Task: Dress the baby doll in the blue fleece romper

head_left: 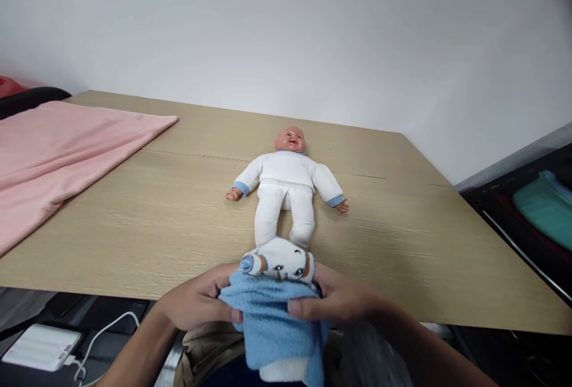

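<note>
A baby doll in white clothes with blue cuffs lies on its back on the wooden table, head away from me, feet at the near edge. At its feet I hold a bunched blue fleece garment with a white animal face on it. My left hand grips the garment's left side, fingers closed on the cloth. My right hand grips the right side the same way. The doll's feet are hidden behind the garment.
A pink blanket is spread over the table's left end. A white power bank with a cable lies below the table at the lower left. Dark bins with teal fabric stand on the right. A white wall rises behind the table.
</note>
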The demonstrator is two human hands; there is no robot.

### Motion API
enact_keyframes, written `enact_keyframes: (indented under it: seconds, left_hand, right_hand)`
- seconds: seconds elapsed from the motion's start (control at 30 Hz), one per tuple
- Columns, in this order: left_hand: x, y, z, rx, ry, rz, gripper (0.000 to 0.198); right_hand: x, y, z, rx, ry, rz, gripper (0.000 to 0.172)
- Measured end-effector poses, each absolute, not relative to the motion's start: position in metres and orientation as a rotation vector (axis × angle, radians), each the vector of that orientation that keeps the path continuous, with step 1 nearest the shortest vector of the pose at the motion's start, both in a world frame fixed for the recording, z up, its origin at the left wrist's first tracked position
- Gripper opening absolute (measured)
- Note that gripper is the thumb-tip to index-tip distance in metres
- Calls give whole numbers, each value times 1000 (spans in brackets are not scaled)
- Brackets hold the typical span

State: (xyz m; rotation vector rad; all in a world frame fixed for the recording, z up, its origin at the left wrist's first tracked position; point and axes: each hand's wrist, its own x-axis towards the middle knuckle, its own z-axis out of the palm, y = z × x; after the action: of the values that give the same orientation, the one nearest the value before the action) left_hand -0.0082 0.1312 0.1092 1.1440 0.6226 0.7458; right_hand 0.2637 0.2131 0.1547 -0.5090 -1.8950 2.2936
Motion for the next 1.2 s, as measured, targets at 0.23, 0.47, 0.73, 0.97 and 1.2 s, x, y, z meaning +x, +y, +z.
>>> enact_keyframes:
  seconds: [0.23, 0.47, 0.73, 0.97, 1.2]
  left_hand:
    - [11, 121, 105, 1058, 656, 792, 63]
    - [24, 112, 94, 892, 527, 905, 66]
    - [33, 103, 104, 896, 974, 999, 56]
    - [40, 106, 106, 1230, 1504, 848, 32]
    - [46, 111, 91, 1733, 1892, 568, 24]
  right_hand:
    - [273, 209, 146, -384, -1901, 2362, 59]
    - [271, 197, 142, -684, -1624, 2339, 56]
    - [259, 196, 155, -892, -2008, 1766, 53]
    - [239, 182, 146, -1337, -2321, 910, 27]
    - [229, 171, 150, -1506, -2671, 728, 35]
